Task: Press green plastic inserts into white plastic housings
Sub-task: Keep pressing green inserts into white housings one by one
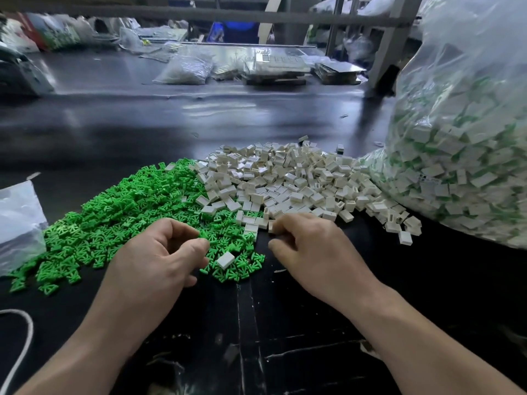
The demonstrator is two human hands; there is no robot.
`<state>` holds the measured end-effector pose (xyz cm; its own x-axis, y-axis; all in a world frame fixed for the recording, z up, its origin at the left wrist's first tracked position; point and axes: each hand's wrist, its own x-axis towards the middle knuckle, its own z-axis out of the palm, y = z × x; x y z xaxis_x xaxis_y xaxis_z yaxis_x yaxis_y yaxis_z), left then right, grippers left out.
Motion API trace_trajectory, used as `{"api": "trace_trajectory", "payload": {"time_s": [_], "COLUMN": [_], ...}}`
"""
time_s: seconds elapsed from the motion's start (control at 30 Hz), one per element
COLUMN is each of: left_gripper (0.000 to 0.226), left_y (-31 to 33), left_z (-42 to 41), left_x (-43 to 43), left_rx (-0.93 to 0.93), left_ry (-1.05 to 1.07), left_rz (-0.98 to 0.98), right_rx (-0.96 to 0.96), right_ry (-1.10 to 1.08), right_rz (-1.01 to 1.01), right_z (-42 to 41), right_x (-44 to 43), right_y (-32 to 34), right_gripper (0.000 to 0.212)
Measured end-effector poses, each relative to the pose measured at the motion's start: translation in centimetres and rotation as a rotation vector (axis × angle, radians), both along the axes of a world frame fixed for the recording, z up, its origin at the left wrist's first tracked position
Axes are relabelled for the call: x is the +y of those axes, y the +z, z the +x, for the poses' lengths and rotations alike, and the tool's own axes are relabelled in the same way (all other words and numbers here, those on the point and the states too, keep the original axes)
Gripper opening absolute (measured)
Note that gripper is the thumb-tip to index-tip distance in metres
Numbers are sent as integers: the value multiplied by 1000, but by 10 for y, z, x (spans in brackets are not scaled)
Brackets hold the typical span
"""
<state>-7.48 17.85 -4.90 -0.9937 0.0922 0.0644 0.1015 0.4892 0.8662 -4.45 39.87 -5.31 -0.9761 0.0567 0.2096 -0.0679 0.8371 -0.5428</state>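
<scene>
A wide heap of green inserts point(122, 212) lies on the black table, left of centre. It meets a heap of white housings point(288, 178) to its right. My left hand point(159, 258) hovers over the near edge of the green heap with fingers curled toward the thumb; whether they pinch an insert is hidden. At the near edge of the white heap, my right hand point(310, 246) has its fingers curled, and its fingertips pinch a white housing point(271, 227). A single white housing point(225, 260) lies on the green inserts between my hands.
A big clear bag point(467, 143) of white and green parts stands at the right, touching the white heap. Another clear bag point(17, 220) lies at the left edge, and a white cord point(25, 340) below it. Bags and trays point(273, 67) sit at the table's far side.
</scene>
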Motion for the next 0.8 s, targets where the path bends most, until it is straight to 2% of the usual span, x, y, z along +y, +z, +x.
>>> {"api": "trace_trajectory", "payload": {"time_s": [0.13,0.27,0.4,0.57,0.6,0.63,0.73,0.8], "left_gripper": [8,8,13,10,10,10,8,8], "left_y": [2,4,6,6,6,7,9,10], "left_z": [1,1,2,2,3,5,10,16], "left_x": [1,-1,-2,-2,0,1,7,11], "left_rx": [28,55,83,93,93,89,49,51], "left_ry": [-4,3,3,-16,-30,-48,-114,-149], "left_rz": [17,21,28,34,31,34,101,123], "right_rx": [-7,-75,-108,-13,-2,-19,-187,-299], "right_ry": [38,179,250,208,154,98,31,57], "right_rz": [4,243,325,301,230,77,-674,-1025], "right_z": [0,-8,-19,-20,-20,-18,-9,-1], "right_x": [-12,-48,-59,-53,-49,-44,-29,-27], "right_y": [10,14,19,13,16,20,29,29], "right_gripper": [20,36,17,13,20,23,24,27]}}
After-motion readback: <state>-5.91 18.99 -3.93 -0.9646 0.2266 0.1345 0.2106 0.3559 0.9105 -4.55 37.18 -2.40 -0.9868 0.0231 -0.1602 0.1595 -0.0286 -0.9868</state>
